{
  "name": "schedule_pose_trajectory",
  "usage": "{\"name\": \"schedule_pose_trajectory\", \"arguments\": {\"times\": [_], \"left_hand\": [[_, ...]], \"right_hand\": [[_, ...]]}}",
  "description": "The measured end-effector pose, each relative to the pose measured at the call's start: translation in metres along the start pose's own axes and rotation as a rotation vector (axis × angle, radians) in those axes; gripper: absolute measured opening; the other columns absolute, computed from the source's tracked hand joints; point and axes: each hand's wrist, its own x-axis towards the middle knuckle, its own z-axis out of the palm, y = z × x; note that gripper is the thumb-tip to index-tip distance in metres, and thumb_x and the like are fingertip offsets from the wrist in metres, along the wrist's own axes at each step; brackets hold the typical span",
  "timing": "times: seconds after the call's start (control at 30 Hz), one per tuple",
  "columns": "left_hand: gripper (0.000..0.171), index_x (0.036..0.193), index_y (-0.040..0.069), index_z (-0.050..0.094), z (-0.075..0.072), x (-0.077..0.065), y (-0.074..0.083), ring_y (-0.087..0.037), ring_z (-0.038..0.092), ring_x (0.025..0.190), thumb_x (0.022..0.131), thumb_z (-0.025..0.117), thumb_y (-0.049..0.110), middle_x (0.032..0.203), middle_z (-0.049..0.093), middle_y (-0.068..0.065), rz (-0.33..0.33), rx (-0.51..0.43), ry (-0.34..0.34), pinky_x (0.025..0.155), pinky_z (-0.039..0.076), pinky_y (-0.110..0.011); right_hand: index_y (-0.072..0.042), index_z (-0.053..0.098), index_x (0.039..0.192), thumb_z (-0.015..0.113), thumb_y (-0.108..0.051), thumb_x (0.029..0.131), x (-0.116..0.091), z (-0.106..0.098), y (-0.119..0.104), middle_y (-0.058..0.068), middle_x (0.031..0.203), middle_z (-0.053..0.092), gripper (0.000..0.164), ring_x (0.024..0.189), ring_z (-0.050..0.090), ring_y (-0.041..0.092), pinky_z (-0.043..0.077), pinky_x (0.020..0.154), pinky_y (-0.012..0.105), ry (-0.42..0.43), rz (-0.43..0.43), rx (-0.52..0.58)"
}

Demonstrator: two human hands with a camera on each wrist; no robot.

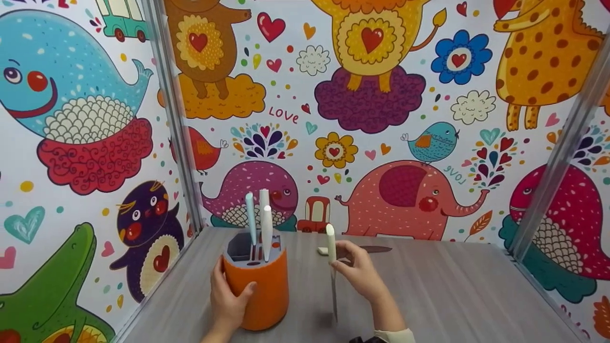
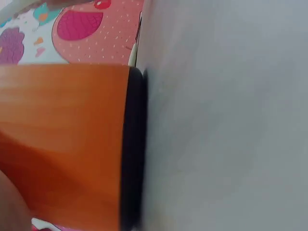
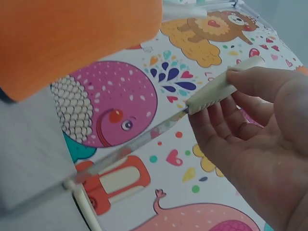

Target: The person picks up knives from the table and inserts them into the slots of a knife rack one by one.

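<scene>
On my head view the left hand (image 1: 228,297) is wrapped round an orange holder (image 1: 267,297) at the left of the surface (image 1: 443,295), and the right hand (image 1: 361,272) pinches a knife (image 1: 331,245) by its pale handle, just right of the holder, blade down. Can't tell if the tip touches. Only that cam gives me the light blue handle (image 1: 250,219) and white handles (image 1: 268,233) poking out up top. Left wrist adds the holder's dark base (image 2: 132,149); right wrist shows thumb and fingers on opposite sides of the grip. A second knife (image 1: 379,249) lies farther back, partly blocked by the right hand, with cartoon panels (image 1: 381,119) around.
</scene>
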Motion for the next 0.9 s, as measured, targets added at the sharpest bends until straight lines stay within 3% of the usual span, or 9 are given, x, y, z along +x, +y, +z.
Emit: {"name": "schedule_pose_trajectory", "arguments": {"times": [0.17, 0.4, 0.63, 0.77, 0.83, 0.9], "left_hand": [[0.082, 0.150, 0.004, 0.027, -0.001, -0.007, 0.017, -0.034, 0.042, 0.130, 0.086, 0.072, 0.031, 0.145, 0.038, -0.020, 0.145, 0.035, 0.135, 0.111, 0.034, -0.064], [0.070, 0.144, 0.003, 0.035, -0.003, -0.007, 0.039, -0.034, 0.044, 0.129, 0.090, 0.070, 0.030, 0.142, 0.042, -0.018, 0.137, 0.082, 0.200, 0.110, 0.036, -0.061], [0.072, 0.142, 0.003, 0.040, -0.008, -0.015, 0.062, -0.029, 0.045, 0.132, 0.083, 0.078, 0.021, 0.148, 0.043, -0.015, 0.272, 0.099, 0.254, 0.110, 0.038, -0.059], [0.071, 0.142, 0.003, 0.042, -0.013, -0.022, 0.080, -0.026, 0.046, 0.133, 0.082, 0.079, 0.016, 0.148, 0.044, -0.013, 0.333, 0.069, 0.240, 0.117, 0.036, -0.031], [0.070, 0.143, 0.004, 0.041, -0.016, -0.026, 0.089, -0.023, 0.047, 0.132, 0.083, 0.078, 0.013, 0.147, 0.045, -0.011, 0.347, 0.036, 0.209, 0.113, 0.033, -0.015], [0.070, 0.143, 0.006, 0.041, -0.019, -0.031, 0.095, -0.019, 0.049, 0.132, 0.084, 0.078, 0.011, 0.146, 0.047, -0.010, 0.357, 0.007, 0.171, 0.108, 0.031, -0.007]], "right_hand": [[-0.001, 0.059, 0.124, 0.069, -0.010, 0.092, 0.000, 0.013, -0.004, 0.018, 0.116, 0.066, 0.035, 0.106, 0.064, 0.039, 0.058, 0.087, 0.028, -0.012, -0.024, 0.076], [-0.001, 0.059, 0.125, 0.070, -0.013, 0.092, 0.003, 0.030, -0.012, 0.015, 0.118, 0.066, 0.036, 0.104, 0.066, 0.036, 0.058, 0.089, 0.031, -0.020, -0.022, 0.074], [-0.004, 0.061, 0.123, 0.071, -0.010, 0.090, 0.004, 0.047, -0.022, 0.023, 0.120, 0.064, 0.035, 0.105, 0.064, 0.037, 0.058, 0.089, 0.029, -0.050, -0.006, 0.128], [-0.002, 0.061, 0.122, 0.071, -0.009, 0.090, 0.002, 0.057, -0.026, 0.022, 0.119, 0.065, 0.034, 0.105, 0.065, 0.037, 0.058, 0.090, 0.030, -0.061, -0.027, 0.143], [0.000, 0.061, 0.122, 0.071, -0.009, 0.090, 0.000, 0.063, -0.029, 0.020, 0.118, 0.065, 0.035, 0.104, 0.065, 0.036, 0.058, 0.089, 0.030, -0.055, -0.036, 0.149], [-0.001, 0.061, 0.122, 0.071, -0.010, 0.090, -0.001, 0.069, -0.033, 0.018, 0.118, 0.066, 0.034, 0.103, 0.066, 0.035, 0.058, 0.089, 0.030, -0.048, -0.039, 0.161]]}}
